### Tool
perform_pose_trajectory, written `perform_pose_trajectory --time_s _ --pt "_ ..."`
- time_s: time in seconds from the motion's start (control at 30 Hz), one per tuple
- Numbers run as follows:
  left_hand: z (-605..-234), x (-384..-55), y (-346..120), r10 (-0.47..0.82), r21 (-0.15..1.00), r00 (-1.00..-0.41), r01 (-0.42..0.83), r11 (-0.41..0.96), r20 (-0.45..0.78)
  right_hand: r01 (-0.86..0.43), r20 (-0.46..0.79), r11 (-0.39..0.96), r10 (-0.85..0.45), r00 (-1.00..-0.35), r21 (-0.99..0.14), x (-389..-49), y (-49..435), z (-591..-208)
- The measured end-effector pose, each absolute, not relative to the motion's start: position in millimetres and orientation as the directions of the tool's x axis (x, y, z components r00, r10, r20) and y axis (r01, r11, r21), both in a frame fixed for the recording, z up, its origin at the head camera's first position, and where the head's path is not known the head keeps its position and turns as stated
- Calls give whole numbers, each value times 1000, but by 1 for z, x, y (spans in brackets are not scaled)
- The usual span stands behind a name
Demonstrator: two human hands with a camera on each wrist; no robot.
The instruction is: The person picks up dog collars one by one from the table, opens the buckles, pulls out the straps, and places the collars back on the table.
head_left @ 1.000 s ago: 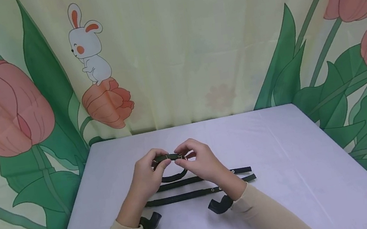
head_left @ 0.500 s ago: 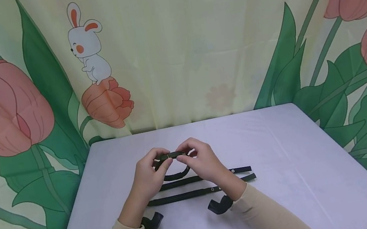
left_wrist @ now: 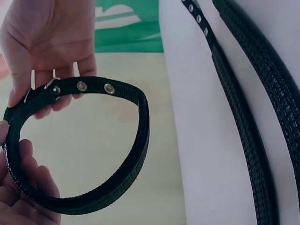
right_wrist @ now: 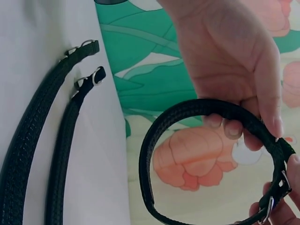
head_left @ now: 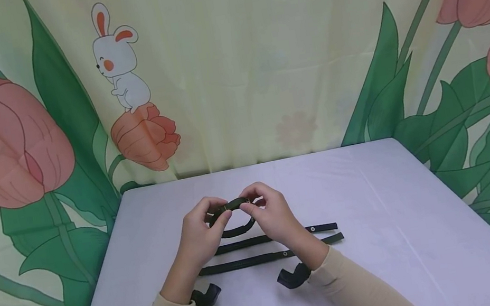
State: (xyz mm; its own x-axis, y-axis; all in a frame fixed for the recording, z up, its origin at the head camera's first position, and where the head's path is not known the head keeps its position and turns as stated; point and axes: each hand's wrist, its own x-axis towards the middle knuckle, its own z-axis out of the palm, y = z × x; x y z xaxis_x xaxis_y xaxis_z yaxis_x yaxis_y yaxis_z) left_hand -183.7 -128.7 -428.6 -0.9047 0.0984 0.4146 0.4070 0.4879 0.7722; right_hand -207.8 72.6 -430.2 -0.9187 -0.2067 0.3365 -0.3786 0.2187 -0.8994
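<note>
A black collar (head_left: pixel 237 232), closed into a loop, is held up over the table between both hands. My left hand (head_left: pixel 200 235) pinches its padded band on the left, thumb towards me. On the right, my right hand (head_left: pixel 276 217) grips it with thumb and fingers at the metal buckle (right_wrist: pixel 284 183) and ring. In the left wrist view, metal eyelets (left_wrist: pixel 82 86) show along the strap beside the right hand's fingers. The rest of the loop hangs free below the hands, towards me.
Two more black collars lie stretched out on the white table, the farther collar (head_left: pixel 240 244) and the nearer collar (head_left: pixel 243 264). Their eyelet ends point right, and their buckle ends (right_wrist: pixel 89 82) point left. A tulip-and-rabbit curtain (head_left: pixel 232 69) hangs behind the table (head_left: pixel 377 196).
Both hands have risen slightly and shifted a little right with the collar. Its top strip now arches more between the thumbs, and its lower loop sits higher. The two collars on the table stay put.
</note>
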Motion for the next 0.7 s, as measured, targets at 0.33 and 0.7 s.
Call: perform_pose_trajectory --time_s 0.33,0.7 --pt "-426 -182 -126 55 820 -930 346 456 362 -325 292 189 -183 -939 -927 -206 71 -427" --pt "-423 -181 -124 36 843 -942 316 436 335 -294 270 124 -183 -945 -948 -207 70 -429"
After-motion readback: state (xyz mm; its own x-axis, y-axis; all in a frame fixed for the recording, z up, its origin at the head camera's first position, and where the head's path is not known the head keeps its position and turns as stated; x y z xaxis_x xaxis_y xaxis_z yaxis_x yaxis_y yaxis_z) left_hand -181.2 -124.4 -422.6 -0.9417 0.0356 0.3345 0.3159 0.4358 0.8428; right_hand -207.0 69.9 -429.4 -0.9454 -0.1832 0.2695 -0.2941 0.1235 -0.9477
